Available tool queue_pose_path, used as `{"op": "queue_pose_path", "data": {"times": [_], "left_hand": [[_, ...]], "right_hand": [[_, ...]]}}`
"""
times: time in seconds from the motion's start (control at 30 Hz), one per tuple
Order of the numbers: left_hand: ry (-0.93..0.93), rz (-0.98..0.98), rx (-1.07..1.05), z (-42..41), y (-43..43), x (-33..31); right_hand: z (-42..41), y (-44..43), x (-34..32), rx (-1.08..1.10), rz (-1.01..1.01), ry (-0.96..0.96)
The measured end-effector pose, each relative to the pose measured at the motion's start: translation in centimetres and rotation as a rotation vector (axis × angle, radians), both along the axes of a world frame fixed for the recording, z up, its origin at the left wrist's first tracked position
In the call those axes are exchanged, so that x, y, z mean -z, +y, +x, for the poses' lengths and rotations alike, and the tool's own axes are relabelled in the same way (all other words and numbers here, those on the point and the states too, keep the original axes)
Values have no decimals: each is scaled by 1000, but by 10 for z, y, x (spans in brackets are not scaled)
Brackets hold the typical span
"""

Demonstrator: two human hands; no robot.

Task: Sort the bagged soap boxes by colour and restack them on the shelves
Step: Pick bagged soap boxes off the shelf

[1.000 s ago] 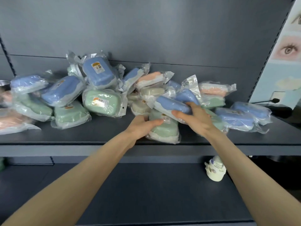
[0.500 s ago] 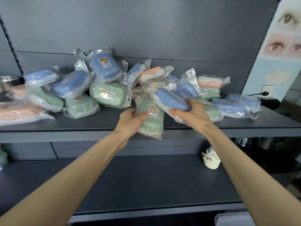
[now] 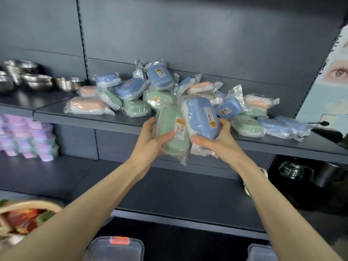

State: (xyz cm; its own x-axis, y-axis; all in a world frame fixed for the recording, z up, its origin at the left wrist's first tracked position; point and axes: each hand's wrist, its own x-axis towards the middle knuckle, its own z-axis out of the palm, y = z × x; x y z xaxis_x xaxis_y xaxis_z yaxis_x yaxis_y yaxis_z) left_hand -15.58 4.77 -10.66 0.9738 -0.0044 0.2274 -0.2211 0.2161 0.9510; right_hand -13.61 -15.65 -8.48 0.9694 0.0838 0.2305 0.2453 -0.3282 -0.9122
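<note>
Since half a second ago both hands have drawn back from the pile and lifted their packs clear of the dark grey upper shelf, and the view has swung left, so that steel bowls and a stack of lilac plastic tubs now show.

The left hand has its grip clamped on a pale green soap box in a clear crinkled bag, thumb across the front below the orange-and-white label, fingers behind. The right hand has its grip closed round a blue soap box in a like bag, thumb under its near end. The two packs are held upright, touching side by side, just in front of the shelf edge and above the empty dark lower shelf.

The rest of the bagged boxes, blue, green and peach, lie in one mixed heap on the upper shelf, so sorting looks barely begun. The step in hand seems to be pulling out one pack of each colour to found separate stacks.

Next, each pack needs its own clear patch, most likely on the bare lower shelf, the two set well apart and laid flat so that later boxes can stack on them. The slick bags may slide, so a level first layer matters.
</note>
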Motion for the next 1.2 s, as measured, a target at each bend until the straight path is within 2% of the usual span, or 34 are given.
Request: {"op": "queue_pose_path", "data": {"times": [0.2,0.33,0.4,0.57,0.7,0.93,1.2], "left_hand": [[27,-16,-94,-84,49,12],[33,81,-234,-127,103,11],[51,87,-259,-144,138,15],[80,78,-297,-190,246,42],[57,196,-359,-224,340,70],[174,413,-408,-237,463,135],[428,555,-420,-190,563,235]], "right_hand": [[-62,64,21,-82,110,-1],[-97,120,24,-110,226,57],[-113,150,26,-117,291,70],[-149,245,50,-153,284,109],[-172,338,87,-133,296,153],[-181,455,165,-105,264,287],[-138,559,275,-102,158,410]]}}
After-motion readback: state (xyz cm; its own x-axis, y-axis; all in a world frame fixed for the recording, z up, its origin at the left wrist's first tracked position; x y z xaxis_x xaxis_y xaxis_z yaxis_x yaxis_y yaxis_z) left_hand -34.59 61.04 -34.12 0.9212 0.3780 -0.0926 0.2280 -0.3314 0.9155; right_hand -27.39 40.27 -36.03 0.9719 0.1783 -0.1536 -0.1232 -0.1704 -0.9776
